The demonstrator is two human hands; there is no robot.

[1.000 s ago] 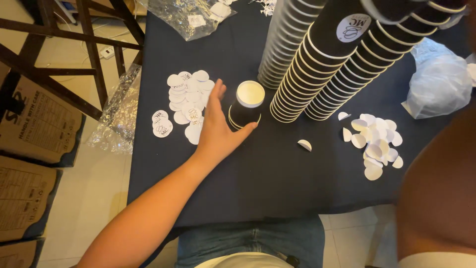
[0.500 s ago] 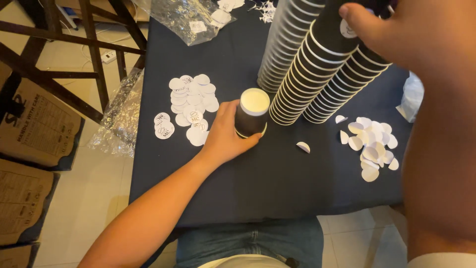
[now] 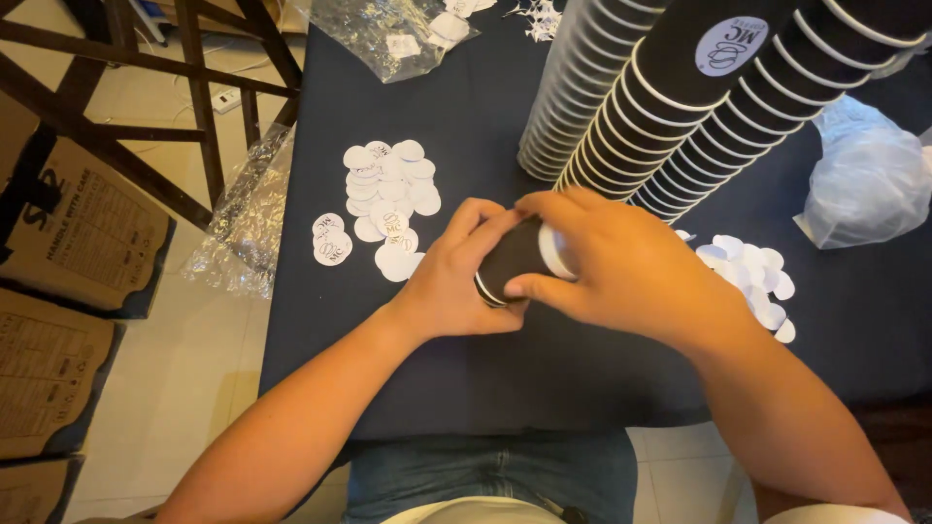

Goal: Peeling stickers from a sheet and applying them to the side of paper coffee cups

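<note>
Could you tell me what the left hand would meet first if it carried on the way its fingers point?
Probably the leaning stacks of black cups; the left hand, on the black cup, points up and right.

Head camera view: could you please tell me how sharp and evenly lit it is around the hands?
Head view: soft, even light with faint shadows; both hands, left hand and right hand, and the black paper cup look sharp; the stacked black paper cups loom large and bowed at the top edge.
</note>
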